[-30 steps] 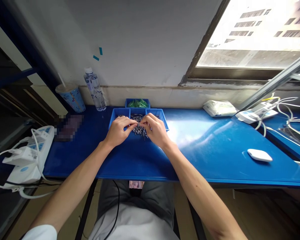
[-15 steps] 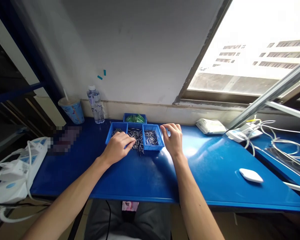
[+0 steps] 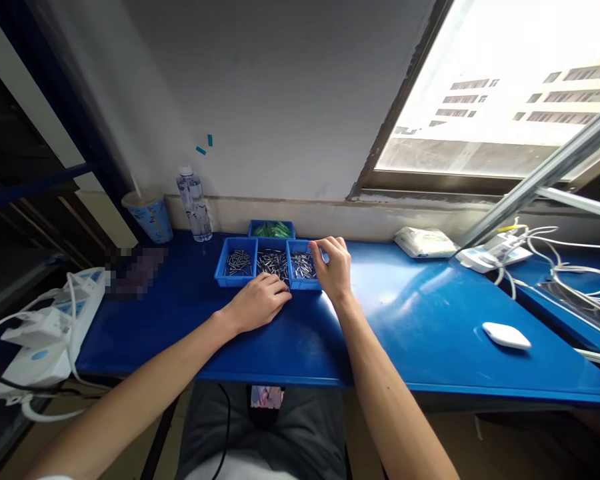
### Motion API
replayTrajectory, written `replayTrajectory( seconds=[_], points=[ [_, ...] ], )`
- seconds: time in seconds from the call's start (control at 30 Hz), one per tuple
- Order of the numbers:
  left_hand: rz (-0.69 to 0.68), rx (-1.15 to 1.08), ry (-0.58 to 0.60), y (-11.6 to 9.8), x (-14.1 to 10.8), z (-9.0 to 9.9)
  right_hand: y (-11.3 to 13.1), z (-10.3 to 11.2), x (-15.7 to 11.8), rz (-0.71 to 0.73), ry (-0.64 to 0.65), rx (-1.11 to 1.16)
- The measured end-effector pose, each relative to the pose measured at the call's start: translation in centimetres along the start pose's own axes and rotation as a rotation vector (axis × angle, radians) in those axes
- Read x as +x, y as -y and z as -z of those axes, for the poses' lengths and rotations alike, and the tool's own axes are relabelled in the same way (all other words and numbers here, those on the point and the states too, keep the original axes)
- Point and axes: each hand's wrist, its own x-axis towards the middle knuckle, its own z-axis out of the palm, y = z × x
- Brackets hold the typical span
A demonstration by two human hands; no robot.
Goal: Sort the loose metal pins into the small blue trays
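Three small blue plastic trays stand side by side on the blue tabletop, each holding loose metal pins. These are the left tray (image 3: 229, 282), the middle tray (image 3: 273, 283) and the right tray (image 3: 300, 285). Behind them, a fourth blue tray (image 3: 273, 223) holds green pieces (image 3: 273, 231). My left hand (image 3: 259, 303) lies against the middle tray's front wall, fingers together, and I cannot tell if it holds a pin. My right hand (image 3: 333, 267) arches over the right tray's right side, thumb and fingers apart, with nothing visible in it.
A water bottle (image 3: 195, 205) and a blue paper cup (image 3: 150, 217) stand left of the trays. A power strip (image 3: 55, 327) with cables lies at the far left. To the right are a white packet (image 3: 424, 242), a white mouse (image 3: 507, 335), and a white device with cables (image 3: 485, 259).
My right hand has moved left from the bare tabletop onto the right tray. My left hand has slid from over the middle tray's pins to its front wall. The view has shifted slightly.
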Motion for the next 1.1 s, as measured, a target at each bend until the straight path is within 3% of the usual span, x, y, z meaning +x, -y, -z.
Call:
replayTrajectory(
  seconds=[0.87, 1.1],
  points=[
    [0.025, -0.077, 0.069, 0.4, -0.2, -0.1, 2.4, -0.3, -0.7, 0.073, 0.189, -0.008],
    [0.126, -0.171, 0.11, 0.4, 0.0, -0.2, 2.7, 0.0, -0.8, 0.056, 0.203, 0.009]
  ],
)
